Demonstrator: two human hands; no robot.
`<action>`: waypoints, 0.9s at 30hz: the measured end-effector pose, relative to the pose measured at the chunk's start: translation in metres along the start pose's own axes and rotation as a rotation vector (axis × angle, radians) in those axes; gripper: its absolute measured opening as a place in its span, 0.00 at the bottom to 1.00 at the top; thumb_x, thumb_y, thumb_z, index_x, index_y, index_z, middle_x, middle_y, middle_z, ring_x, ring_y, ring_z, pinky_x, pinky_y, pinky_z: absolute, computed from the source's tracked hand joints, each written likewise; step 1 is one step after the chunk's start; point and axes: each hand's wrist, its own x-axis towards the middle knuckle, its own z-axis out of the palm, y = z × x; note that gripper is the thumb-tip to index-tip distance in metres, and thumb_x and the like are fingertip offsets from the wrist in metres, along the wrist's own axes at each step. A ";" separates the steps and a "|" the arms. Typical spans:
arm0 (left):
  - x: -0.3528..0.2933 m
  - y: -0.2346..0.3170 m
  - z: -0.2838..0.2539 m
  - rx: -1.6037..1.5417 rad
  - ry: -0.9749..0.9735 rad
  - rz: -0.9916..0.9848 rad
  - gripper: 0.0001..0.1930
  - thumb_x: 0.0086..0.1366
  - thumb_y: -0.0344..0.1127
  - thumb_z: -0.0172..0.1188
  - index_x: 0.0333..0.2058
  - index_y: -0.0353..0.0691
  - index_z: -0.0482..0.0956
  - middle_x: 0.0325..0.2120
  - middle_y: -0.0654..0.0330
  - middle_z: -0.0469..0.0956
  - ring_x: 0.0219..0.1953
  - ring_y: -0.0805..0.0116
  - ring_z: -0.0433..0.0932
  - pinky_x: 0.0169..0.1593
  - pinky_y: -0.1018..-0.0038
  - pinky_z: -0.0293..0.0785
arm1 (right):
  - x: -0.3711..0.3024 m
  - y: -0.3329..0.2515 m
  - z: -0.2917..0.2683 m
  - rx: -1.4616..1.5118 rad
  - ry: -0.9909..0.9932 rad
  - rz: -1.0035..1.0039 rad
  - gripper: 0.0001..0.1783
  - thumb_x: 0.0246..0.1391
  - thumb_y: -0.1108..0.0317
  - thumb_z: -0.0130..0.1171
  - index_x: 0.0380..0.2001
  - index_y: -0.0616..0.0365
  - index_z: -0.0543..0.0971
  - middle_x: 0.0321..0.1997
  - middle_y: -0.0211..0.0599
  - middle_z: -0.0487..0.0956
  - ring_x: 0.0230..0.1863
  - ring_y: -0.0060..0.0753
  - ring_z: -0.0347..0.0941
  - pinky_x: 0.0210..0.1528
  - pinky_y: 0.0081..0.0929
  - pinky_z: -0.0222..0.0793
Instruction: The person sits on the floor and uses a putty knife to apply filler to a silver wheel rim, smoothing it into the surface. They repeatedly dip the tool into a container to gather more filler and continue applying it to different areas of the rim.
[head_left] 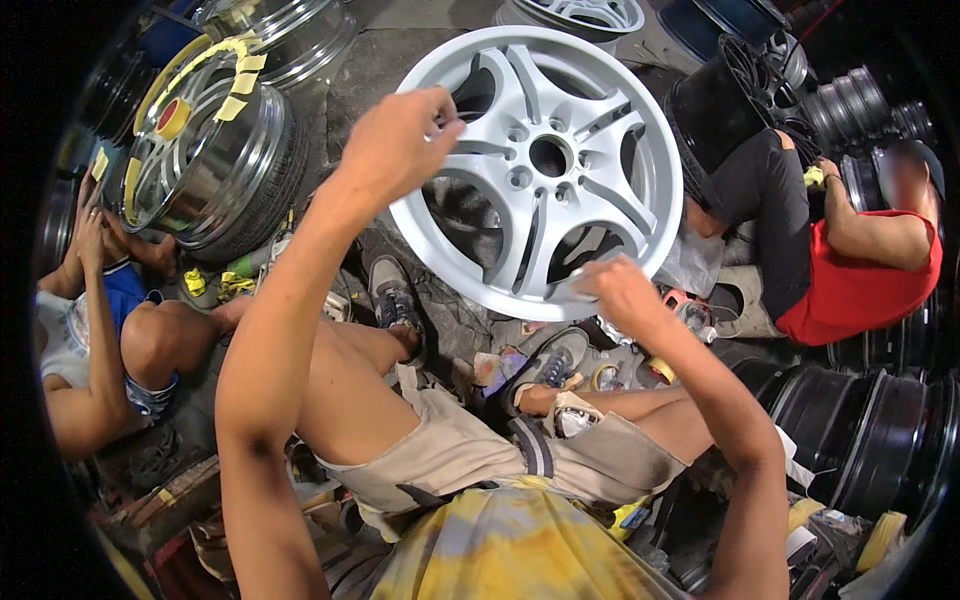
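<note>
A light grey wheel rim point(606, 203) with wide split spokes and a ring of bolt holes lies face up in front of my feet. Over its left side is my left hand point(400, 140), fingers curled toward the thumb; whether a small piece sits between them I cannot make out. Low on the wheel's right side, my right hand point(628, 298) is closed at the outer lip. A small greyish blur shows at its fingertips, too smeared to name.
At left, a person's arms point(92, 250) reach toward a chrome wheel point(200, 170) masked with yellow tape. A person in a red top point(865, 275) crouches at right. Black rims point(850, 430) are stacked at lower right. Scraps and tape rolls point(606, 376) lie around my shoes point(556, 362).
</note>
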 end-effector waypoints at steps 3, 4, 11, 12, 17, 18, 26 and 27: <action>-0.013 0.021 -0.002 0.044 -0.177 0.056 0.14 0.63 0.41 0.64 0.33 0.33 0.81 0.30 0.46 0.82 0.35 0.48 0.81 0.41 0.59 0.76 | 0.001 0.029 -0.010 -0.286 -0.195 0.194 0.14 0.40 0.78 0.57 0.33 0.57 0.86 0.39 0.42 0.84 0.41 0.46 0.81 0.51 0.41 0.71; -0.016 0.029 -0.001 0.029 -0.243 0.062 0.14 0.62 0.42 0.64 0.32 0.33 0.82 0.29 0.45 0.82 0.35 0.46 0.81 0.41 0.57 0.76 | -0.003 0.038 0.010 -0.342 -0.111 0.125 0.14 0.40 0.76 0.57 0.32 0.57 0.86 0.36 0.44 0.84 0.37 0.46 0.81 0.45 0.43 0.71; -0.035 0.036 0.008 0.043 -0.500 0.126 0.15 0.61 0.44 0.65 0.32 0.34 0.83 0.26 0.43 0.81 0.34 0.43 0.81 0.41 0.56 0.76 | 0.017 0.038 0.021 -0.242 -0.101 0.123 0.06 0.46 0.74 0.58 0.21 0.56 0.83 0.22 0.48 0.82 0.28 0.43 0.83 0.42 0.35 0.75; -0.034 0.034 0.008 0.069 -0.492 0.115 0.15 0.61 0.43 0.65 0.33 0.34 0.83 0.26 0.44 0.81 0.34 0.44 0.81 0.41 0.56 0.75 | 0.019 0.046 0.021 -0.310 0.016 0.101 0.07 0.47 0.73 0.58 0.20 0.56 0.83 0.21 0.48 0.82 0.29 0.42 0.84 0.41 0.35 0.75; -0.032 0.029 0.009 0.059 -0.468 0.119 0.15 0.61 0.43 0.65 0.33 0.33 0.83 0.24 0.43 0.81 0.32 0.44 0.80 0.40 0.57 0.76 | 0.050 0.009 0.046 0.084 -0.155 0.141 0.10 0.43 0.72 0.59 0.28 0.53 0.87 0.30 0.53 0.84 0.35 0.53 0.84 0.45 0.49 0.77; -0.034 0.030 0.010 0.044 -0.449 0.129 0.15 0.62 0.43 0.64 0.33 0.32 0.83 0.24 0.43 0.81 0.31 0.43 0.80 0.40 0.57 0.76 | 0.046 0.020 0.050 0.176 -0.067 0.071 0.10 0.43 0.73 0.58 0.27 0.53 0.87 0.28 0.53 0.84 0.35 0.54 0.83 0.45 0.50 0.77; -0.033 0.027 0.002 0.024 -0.492 0.102 0.15 0.62 0.42 0.64 0.34 0.33 0.84 0.25 0.42 0.81 0.31 0.43 0.80 0.39 0.57 0.76 | 0.019 -0.001 0.015 0.010 -0.119 0.125 0.18 0.39 0.79 0.57 0.36 0.55 0.86 0.35 0.49 0.83 0.37 0.51 0.81 0.42 0.39 0.73; -0.032 0.027 0.002 0.018 -0.491 0.108 0.14 0.62 0.41 0.64 0.34 0.33 0.84 0.25 0.42 0.81 0.31 0.43 0.80 0.39 0.57 0.76 | 0.016 -0.012 0.016 0.078 -0.045 -0.005 0.21 0.37 0.79 0.57 0.38 0.55 0.86 0.37 0.46 0.83 0.39 0.50 0.80 0.47 0.42 0.71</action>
